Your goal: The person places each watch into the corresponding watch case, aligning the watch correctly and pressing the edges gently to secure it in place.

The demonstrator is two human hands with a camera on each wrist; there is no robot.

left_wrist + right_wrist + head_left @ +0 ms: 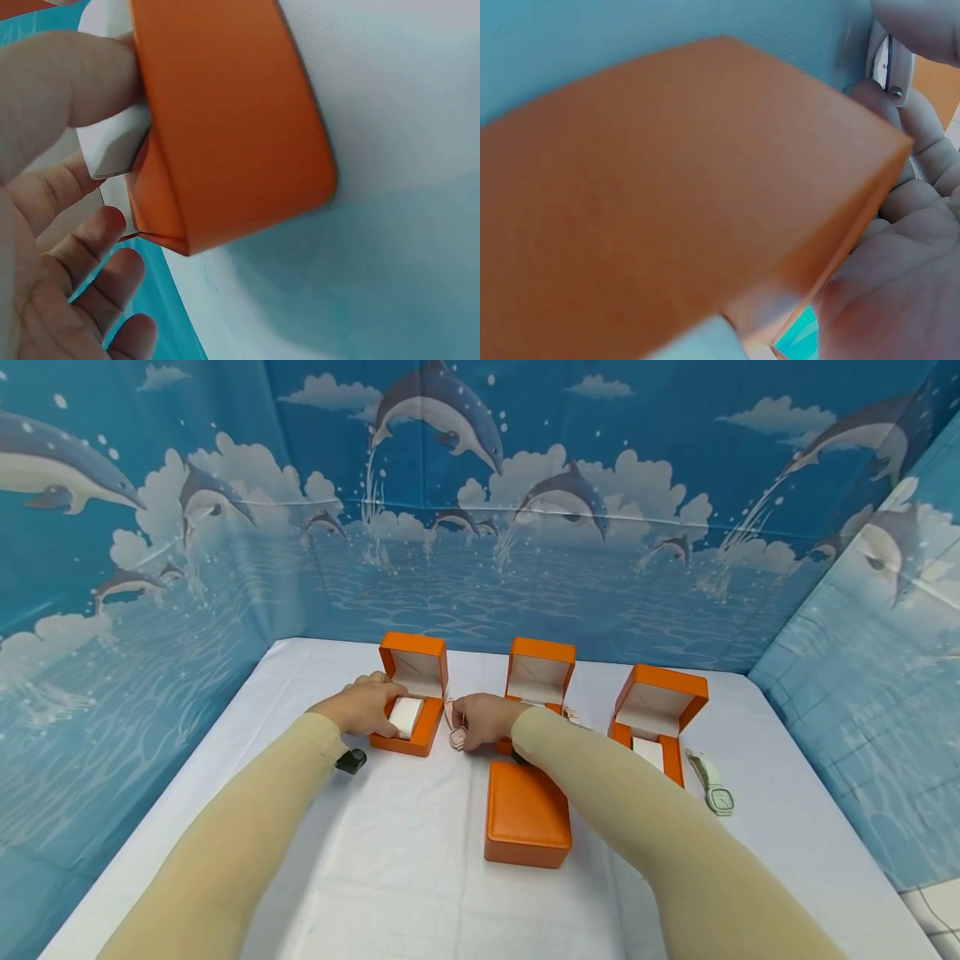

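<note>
An orange watch box (427,727) stands with its lid up on the left of the table, a white cushion (406,717) inside it. My left hand (365,706) reaches over its left side and pinches the cushion between thumb and index finger; the other fingers spread loosely in the left wrist view. Just right of that box, my right hand (487,720) pinches a pink watch (457,739) between thumb and fingers, low over the cloth. In the right wrist view the edge of the watch case (891,67) shows between them.
Partly behind the right forearm stands a second raised-lid orange box (543,650), a pinkish strap (573,717) beside it. A lidded orange box (528,814) sits in front. Farther right are a third raised-lid box (667,689) and a pale green watch (720,799).
</note>
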